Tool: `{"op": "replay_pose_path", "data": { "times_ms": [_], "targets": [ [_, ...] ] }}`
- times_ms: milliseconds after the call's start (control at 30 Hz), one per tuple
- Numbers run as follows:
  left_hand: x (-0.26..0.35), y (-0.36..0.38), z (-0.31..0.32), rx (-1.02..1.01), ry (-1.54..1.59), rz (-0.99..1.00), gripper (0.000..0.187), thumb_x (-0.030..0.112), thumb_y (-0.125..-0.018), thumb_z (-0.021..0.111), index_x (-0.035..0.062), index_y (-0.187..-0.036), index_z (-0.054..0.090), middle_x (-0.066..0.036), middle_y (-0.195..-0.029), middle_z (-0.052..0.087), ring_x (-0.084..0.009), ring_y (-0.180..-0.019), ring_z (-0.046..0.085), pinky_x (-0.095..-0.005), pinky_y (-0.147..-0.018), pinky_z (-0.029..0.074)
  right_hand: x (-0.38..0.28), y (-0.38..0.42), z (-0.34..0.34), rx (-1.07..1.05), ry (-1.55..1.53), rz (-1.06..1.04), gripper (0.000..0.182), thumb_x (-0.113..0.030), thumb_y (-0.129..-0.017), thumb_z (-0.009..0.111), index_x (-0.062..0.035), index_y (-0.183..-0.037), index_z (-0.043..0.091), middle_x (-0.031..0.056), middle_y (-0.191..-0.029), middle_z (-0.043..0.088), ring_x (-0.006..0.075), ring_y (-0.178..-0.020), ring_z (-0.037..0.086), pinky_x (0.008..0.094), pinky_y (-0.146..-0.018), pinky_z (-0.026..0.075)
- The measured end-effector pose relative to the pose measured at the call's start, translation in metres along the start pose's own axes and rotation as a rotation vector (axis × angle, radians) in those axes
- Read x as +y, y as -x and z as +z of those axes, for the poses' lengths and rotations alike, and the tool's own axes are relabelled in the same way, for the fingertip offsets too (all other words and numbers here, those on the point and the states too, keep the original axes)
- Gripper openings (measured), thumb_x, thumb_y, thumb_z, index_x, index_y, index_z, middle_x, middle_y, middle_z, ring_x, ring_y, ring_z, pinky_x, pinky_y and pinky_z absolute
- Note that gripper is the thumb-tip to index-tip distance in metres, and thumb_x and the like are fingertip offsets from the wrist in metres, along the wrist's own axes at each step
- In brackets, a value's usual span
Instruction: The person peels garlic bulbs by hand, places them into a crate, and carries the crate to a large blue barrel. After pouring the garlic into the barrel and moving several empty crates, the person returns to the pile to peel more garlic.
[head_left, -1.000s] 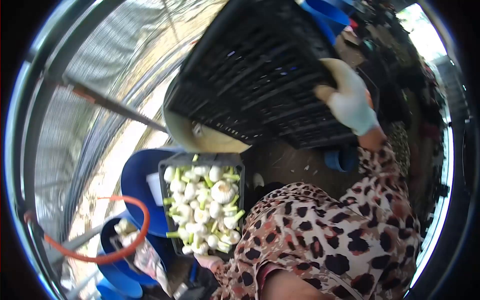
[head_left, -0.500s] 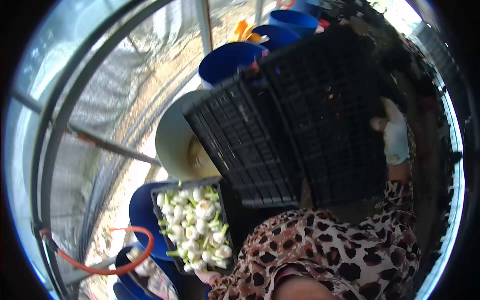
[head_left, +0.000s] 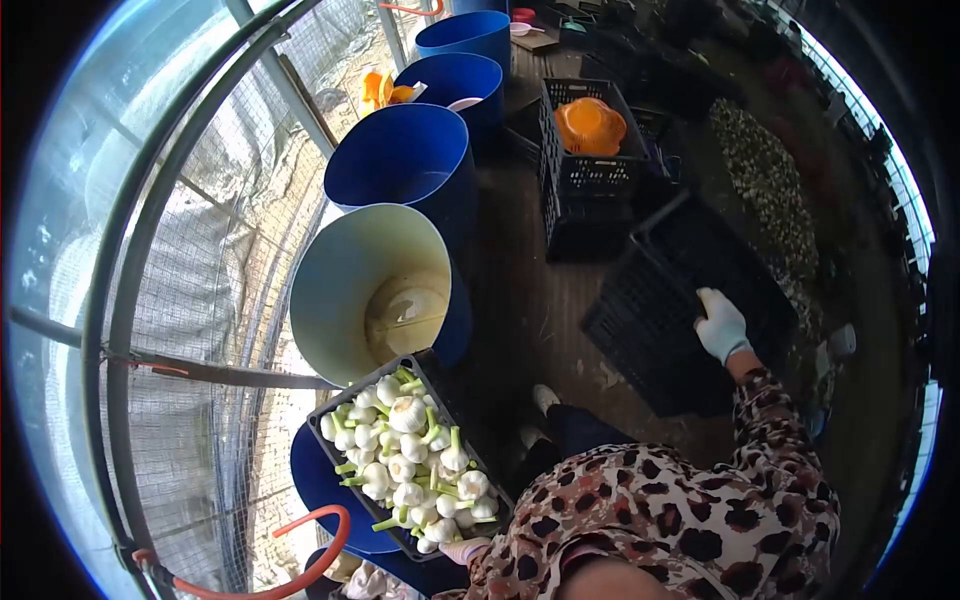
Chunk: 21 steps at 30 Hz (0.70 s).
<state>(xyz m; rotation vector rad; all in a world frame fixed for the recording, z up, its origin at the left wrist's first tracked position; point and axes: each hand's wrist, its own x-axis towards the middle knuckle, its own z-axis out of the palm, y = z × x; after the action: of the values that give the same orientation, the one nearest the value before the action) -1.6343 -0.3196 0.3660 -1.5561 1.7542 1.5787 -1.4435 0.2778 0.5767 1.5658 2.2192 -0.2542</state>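
My left hand (head_left: 465,549), in a pale glove, is at the near edge of a black crate (head_left: 463,418) full of garlic bulbs (head_left: 401,469); its fingers are mostly hidden. The crate rests over a blue barrel (head_left: 312,470). On the right, my right hand (head_left: 722,327), in a white glove, is closed on a black crate (head_left: 650,330) that appears empty and hangs tilted, low over the floor.
A pale-lined barrel (head_left: 330,300) with a little liquid stands beyond the garlic. Farther along are blue barrels (head_left: 385,150). Stacked black crates (head_left: 598,178) hold an orange basket (head_left: 590,126). A pile of small pale pieces (head_left: 765,175) lies at right. An orange hose (head_left: 335,535) curls at lower left.
My right hand has lowered the black crate away from in front of me, uncovering the floor and stacked crates. The garlic crate now appears more tilted, and the view has shifted.
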Motion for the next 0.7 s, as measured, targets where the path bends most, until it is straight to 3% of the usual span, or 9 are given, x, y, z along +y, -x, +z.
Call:
{"op": "replay_pose_path", "data": {
  "times_ms": [200,333,433,467,533,600,633,667,700],
  "targets": [
    [-0.007,-0.008,0.01,-0.033,-0.014,-0.001,0.042,0.04,-0.095,0.051,0.0074,-0.117,0.064,-0.005,-0.108,0.067,-0.021,-0.095,0.063,-0.0353,-0.081,0.051,0.077,0.055,0.071,-0.082,0.123,0.319,0.042,-0.013,-0.081,0.062,-0.0072,-0.122,0.058,0.0187,-0.118,0.059,0.0382,-0.111,0.057,0.0459,-0.094,0.048],
    [-0.026,-0.017,0.017,-0.083,-0.005,0.044,0.042,0.04,-0.095,0.052,0.0074,-0.117,0.064,-0.005,-0.108,0.067,-0.0208,-0.094,0.063,-0.0351,-0.081,0.051,0.114,0.1,0.194,-0.058,0.104,0.594,0.041,-0.012,-0.081,0.062,-0.0083,-0.121,0.06,0.0172,-0.116,0.059,0.0366,-0.111,0.058,0.0454,-0.095,0.048],
    [-0.043,-0.018,0.017,-0.112,0.033,0.064,0.042,0.04,-0.095,0.052,0.0074,-0.117,0.064,-0.005,-0.107,0.067,-0.0206,-0.094,0.063,-0.0349,-0.08,0.051,0.111,0.114,0.291,-0.207,-0.133,0.816,0.037,-0.017,-0.084,0.063,-0.0058,-0.12,0.062,0.0201,-0.117,0.063,0.0378,-0.108,0.061,0.0456,-0.093,0.05],
    [-0.047,-0.02,0.011,-0.125,0.04,0.066,0.042,0.04,-0.095,0.052,0.0074,-0.117,0.064,-0.005,-0.107,0.067,-0.0206,-0.094,0.063,-0.0348,-0.08,0.051,0.107,0.117,0.32,-0.281,-0.288,0.835,0.037,-0.019,-0.085,0.064,-0.0048,-0.119,0.063,0.0214,-0.116,0.064,0.0385,-0.107,0.062,0.0458,-0.092,0.051],
    [-0.053,-0.021,0.008,-0.129,0.054,0.071,0.042,0.04,-0.095,0.052,0.0074,-0.117,0.064,-0.005,-0.107,0.067,-0.0205,-0.093,0.063,-0.0347,-0.08,0.051,0.071,0.117,0.325,-0.467,-0.296,0.503,0.047,-0.028,-0.087,0.067,-0.0042,-0.126,0.06,0.0219,-0.117,0.066,0.0374,-0.103,0.064,0.0441,-0.09,0.051],
    [-0.058,-0.02,0.008,-0.124,0.081,0.058,0.042,0.041,-0.095,0.052,0.0074,-0.117,0.064,-0.005,-0.107,0.067,-0.0203,-0.093,0.063,-0.0346,-0.079,0.051,0.051,0.102,0.328,-0.617,-0.607,0.591,0.048,-0.034,-0.087,0.068,-0.0024,-0.122,0.062,0.0214,-0.115,0.067,0.0392,-0.1,0.064,0.0435,-0.087,0.051],
    [-0.06,-0.023,0.012,-0.132,0.095,0.059,0.042,0.041,-0.095,0.052,0.0074,-0.117,0.064,-0.005,-0.107,0.067,-0.0203,-0.093,0.063,-0.0345,-0.079,0.051,0.031,0.092,0.297,-0.66,-0.703,0.652,0.044,-0.035,-0.09,0.066,-0.0011,-0.118,0.064,0.0219,-0.109,0.068,0.0412,-0.093,0.064,0.0441,-0.082,0.05],
    [-0.061,-0.024,0.016,-0.138,0.106,0.055,0.042,0.041,-0.095,0.052,0.0074,-0.117,0.064,-0.005,-0.107,0.067,-0.0202,-0.093,0.063,-0.0344,-0.079,0.051,0.041,0.084,0.314,-0.668,-0.7,0.64,0.044,-0.035,-0.09,0.066,-0.0011,-0.118,0.064,0.0219,-0.109,0.068,0.0412,-0.093,0.064,0.0441,-0.082,0.05],
    [-0.063,-0.027,0.018,-0.142,0.118,0.05,0.042,0.041,-0.095,0.052,0.0074,-0.117,0.064,-0.005,-0.106,0.067,-0.0202,-0.093,0.063,-0.0344,-0.079,0.051,0.061,0.071,0.341,-0.513,-0.632,0.415,0.043,-0.035,-0.091,0.064,-0.0007,-0.116,0.065,0.0225,-0.107,0.068,0.0415,-0.091,0.064,0.0447,-0.081,0.05]
  ]
}}
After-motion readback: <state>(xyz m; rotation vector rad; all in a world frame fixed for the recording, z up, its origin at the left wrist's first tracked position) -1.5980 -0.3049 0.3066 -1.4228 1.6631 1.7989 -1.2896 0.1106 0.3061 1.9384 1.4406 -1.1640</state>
